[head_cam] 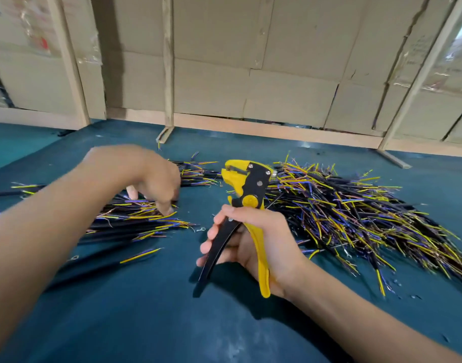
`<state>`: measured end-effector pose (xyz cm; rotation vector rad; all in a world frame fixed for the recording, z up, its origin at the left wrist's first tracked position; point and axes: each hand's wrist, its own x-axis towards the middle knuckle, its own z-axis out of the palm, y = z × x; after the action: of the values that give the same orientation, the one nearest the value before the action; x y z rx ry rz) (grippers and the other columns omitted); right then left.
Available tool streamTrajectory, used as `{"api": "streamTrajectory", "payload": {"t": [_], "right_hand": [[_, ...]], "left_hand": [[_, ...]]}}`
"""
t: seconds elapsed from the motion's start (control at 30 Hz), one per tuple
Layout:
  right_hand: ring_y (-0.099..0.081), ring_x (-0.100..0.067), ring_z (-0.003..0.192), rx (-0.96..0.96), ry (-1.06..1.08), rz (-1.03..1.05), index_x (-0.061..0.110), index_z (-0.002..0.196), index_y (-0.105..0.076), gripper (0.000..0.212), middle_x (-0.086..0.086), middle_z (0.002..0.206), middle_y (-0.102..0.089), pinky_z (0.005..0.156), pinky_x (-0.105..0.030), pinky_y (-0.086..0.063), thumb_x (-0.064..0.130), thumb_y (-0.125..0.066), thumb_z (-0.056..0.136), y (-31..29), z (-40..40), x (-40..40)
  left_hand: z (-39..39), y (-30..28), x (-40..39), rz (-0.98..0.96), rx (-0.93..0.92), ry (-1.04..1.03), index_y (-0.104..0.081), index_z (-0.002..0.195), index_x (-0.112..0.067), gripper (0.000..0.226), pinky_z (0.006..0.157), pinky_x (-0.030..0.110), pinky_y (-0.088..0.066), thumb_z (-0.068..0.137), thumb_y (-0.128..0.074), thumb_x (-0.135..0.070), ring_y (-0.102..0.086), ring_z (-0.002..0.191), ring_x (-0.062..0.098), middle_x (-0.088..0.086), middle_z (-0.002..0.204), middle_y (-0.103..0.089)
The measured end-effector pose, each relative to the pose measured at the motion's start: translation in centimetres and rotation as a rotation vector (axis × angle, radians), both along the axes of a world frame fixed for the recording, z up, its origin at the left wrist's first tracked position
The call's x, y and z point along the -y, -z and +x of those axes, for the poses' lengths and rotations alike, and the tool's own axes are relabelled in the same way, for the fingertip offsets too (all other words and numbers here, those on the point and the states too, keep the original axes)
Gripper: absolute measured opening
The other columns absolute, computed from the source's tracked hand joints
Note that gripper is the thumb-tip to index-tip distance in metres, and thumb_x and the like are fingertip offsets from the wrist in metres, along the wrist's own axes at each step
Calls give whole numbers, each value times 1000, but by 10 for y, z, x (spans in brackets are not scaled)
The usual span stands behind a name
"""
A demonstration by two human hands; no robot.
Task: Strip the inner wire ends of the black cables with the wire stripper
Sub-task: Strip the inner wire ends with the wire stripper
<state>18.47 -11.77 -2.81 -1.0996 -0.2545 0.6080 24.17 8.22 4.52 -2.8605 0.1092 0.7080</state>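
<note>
Here, no legible writing (cardboard labels [41, 40] blurred).

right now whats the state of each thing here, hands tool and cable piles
left hand: reaching down onto the left pile, fingertips among the wire ends; grip blurred, cannot tell
right hand: gripping the wire stripper's handles
wire stripper: held upright off the table, handles spread, no cable in its head
left cable pile: lying flat, coloured ends pointing right
right cable pile: bigger heap, untouched
table: teal surface, a few scraps near the piles
</note>
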Motion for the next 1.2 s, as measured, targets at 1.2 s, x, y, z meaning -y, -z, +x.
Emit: {"api": "streamTrajectory", "payload": {"t": [1.2], "right_hand": [[-68, -38, 72, -12, 9, 101, 2, 81, -68, 23, -20, 79, -62, 69, -53, -59, 25, -68, 80, 2, 4, 7]], "left_hand": [[-25, 44, -10, -261, 829, 189, -60, 96, -23, 14, 75, 40, -50, 94, -55, -10, -60, 97, 29, -1, 103, -58]]}}
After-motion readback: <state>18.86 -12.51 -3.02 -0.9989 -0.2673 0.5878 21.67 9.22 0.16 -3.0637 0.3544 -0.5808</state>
